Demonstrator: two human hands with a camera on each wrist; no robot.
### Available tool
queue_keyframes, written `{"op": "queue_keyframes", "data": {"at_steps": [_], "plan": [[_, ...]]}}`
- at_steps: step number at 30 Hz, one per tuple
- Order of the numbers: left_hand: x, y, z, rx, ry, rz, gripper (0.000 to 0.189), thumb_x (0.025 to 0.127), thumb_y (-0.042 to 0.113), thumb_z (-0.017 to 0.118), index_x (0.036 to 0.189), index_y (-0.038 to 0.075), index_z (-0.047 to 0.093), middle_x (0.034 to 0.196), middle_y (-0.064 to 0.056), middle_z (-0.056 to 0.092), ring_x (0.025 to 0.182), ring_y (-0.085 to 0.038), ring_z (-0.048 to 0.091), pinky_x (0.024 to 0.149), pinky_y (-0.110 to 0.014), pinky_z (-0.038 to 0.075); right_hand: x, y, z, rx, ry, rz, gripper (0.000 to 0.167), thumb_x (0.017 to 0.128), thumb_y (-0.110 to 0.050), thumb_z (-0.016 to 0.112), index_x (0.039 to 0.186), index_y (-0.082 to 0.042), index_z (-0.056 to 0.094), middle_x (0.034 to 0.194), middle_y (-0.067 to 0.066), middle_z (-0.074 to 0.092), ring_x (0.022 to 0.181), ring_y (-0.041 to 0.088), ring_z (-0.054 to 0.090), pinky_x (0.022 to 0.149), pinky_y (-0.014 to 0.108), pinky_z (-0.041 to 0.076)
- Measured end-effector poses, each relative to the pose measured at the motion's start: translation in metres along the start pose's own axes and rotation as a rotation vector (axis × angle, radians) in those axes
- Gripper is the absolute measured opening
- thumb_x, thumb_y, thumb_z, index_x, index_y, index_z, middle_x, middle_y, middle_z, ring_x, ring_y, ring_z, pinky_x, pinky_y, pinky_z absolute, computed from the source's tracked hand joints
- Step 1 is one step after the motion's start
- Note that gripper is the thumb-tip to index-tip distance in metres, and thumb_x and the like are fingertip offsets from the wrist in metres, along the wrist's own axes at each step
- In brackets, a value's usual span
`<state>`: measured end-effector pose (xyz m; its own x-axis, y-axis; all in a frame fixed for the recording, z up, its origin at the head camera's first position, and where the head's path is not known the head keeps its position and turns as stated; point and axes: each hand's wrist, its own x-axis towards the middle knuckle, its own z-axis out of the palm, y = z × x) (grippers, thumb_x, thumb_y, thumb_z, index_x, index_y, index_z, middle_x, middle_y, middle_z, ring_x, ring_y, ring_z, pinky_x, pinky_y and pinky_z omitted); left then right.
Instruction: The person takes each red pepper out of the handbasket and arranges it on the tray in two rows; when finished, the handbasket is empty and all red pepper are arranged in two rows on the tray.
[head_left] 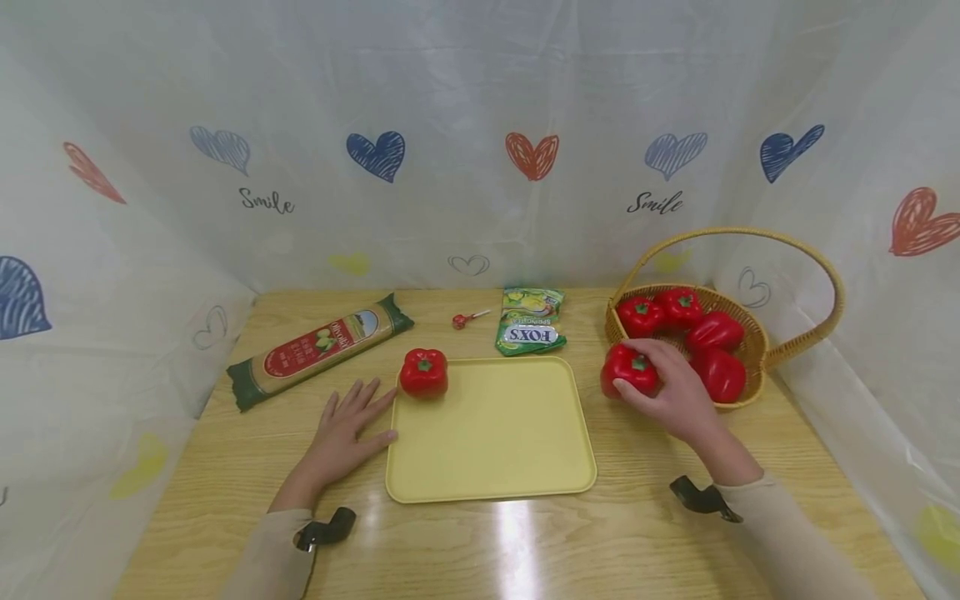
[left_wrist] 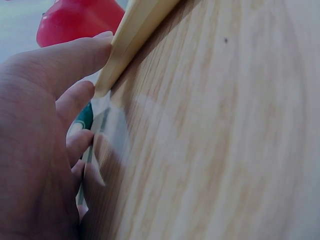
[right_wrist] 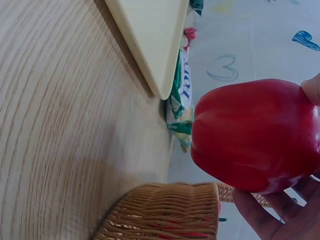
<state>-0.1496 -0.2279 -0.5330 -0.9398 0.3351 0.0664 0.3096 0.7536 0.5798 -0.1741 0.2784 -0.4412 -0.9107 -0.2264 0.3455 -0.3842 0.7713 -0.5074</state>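
Observation:
A red bell pepper is held between the thumb and fingers of my right hand, lifted above the table just left of the wicker basket. Several more red peppers lie inside that basket. On the upper left corner of the yellow tray stands another red bell pepper. My left hand rests with spread, straight fingers at the tray's left edge; the left wrist view shows a fingertip touching the rim.
A green and gold pasta packet lies slanted at the back left. Behind the tray are a red lollipop and a green FOX'S candy bag. The basket's tall handle arches up on the right. A printed curtain encloses the table.

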Motion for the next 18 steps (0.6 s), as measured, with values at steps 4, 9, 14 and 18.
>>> {"op": "queue_keyframes", "data": {"at_steps": [4,9,14,18], "plan": [[0.0,0.001,-0.001,-0.003,0.001,-0.001,0.067,0.098,0.048,0.063,0.157,0.024,0.044,0.166,-0.016,0.026,0.154,-0.044,0.01,0.121,-0.063,-0.006,0.0,-0.001,0.003,-0.002,-0.009,0.003,0.059,0.083,-0.024,0.082,0.136,-0.011,0.059,0.135,0.017,0.058,0.124,0.038,0.051,0.09,0.066,0.053],[0.0,0.002,-0.001,-0.008,-0.001,-0.004,0.067,0.098,0.048,0.064,0.156,0.024,0.044,0.166,-0.016,0.026,0.154,-0.044,0.01,0.121,-0.063,-0.006,0.001,-0.002,0.007,0.014,-0.016,0.001,0.058,0.084,-0.024,0.082,0.136,-0.011,0.06,0.134,0.016,0.058,0.123,0.038,0.052,0.09,0.065,0.053],[0.0,0.003,-0.001,-0.009,-0.001,-0.004,0.067,0.097,0.048,0.064,0.156,0.023,0.044,0.166,-0.016,0.026,0.154,-0.044,0.01,0.121,-0.063,-0.006,0.001,-0.004,0.013,0.017,-0.024,-0.005,0.058,0.084,-0.024,0.082,0.136,-0.01,0.059,0.134,0.017,0.059,0.122,0.038,0.053,0.089,0.065,0.054],[0.0,0.003,-0.001,-0.01,0.002,-0.003,0.067,0.097,0.047,0.065,0.156,0.022,0.044,0.166,-0.016,0.026,0.154,-0.044,0.01,0.121,-0.062,-0.005,0.003,-0.007,0.017,0.021,-0.028,-0.007,0.058,0.083,-0.024,0.082,0.135,-0.009,0.06,0.135,0.019,0.059,0.122,0.04,0.053,0.091,0.065,0.053]]}}
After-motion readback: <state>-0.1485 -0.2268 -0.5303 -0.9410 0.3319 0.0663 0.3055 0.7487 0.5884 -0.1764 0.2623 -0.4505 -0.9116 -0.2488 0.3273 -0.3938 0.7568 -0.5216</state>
